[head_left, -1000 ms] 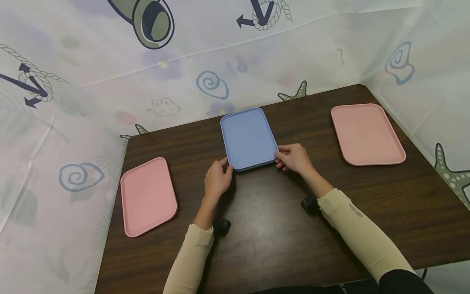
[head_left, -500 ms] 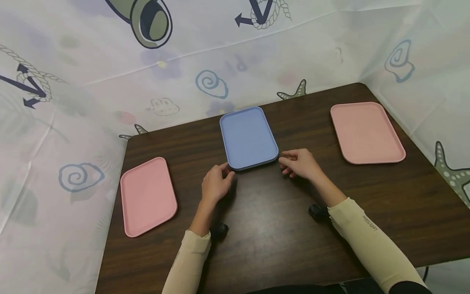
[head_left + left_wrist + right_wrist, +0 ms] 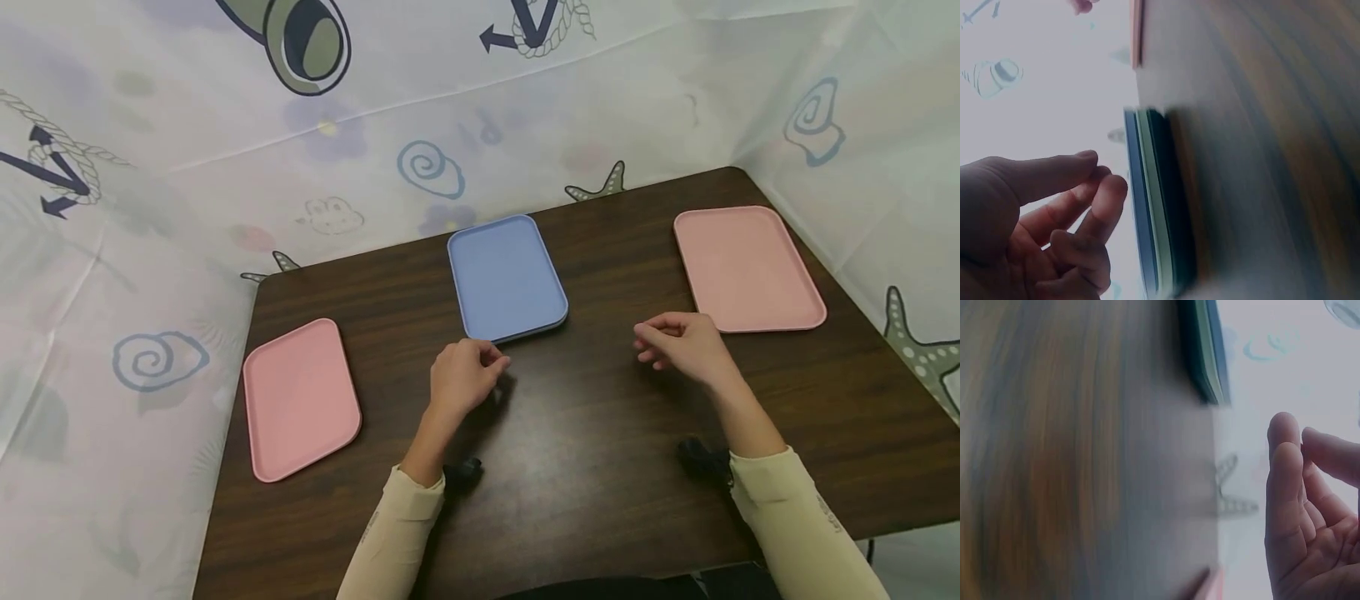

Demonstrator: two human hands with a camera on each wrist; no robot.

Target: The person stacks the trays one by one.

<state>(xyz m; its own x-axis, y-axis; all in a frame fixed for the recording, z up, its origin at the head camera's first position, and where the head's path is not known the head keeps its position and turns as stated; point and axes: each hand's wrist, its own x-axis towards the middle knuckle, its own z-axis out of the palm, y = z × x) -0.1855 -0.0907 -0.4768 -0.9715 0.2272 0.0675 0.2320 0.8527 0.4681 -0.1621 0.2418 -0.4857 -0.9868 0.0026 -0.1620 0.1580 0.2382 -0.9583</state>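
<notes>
A blue rectangular tray lies at the back middle of the table. From the side, in the left wrist view, it tops a stack, with a pale green layer and a dark layer beneath. My left hand is just in front of the stack's near edge, fingers loosely bent and holding nothing. My right hand hovers between the stack and the right pink tray, thumb close to the fingers, also holding nothing. Over at the left lies another pink tray.
All the trays lie on a dark wooden table. A printed white cloth hangs behind it and along both sides. A small black device shows at the left wrist, and another one at the right.
Both hands have let go of the blue tray's near corners. The right hand has moved off to the right; the left has shifted slightly right and nearer. The tray stays in place.
</notes>
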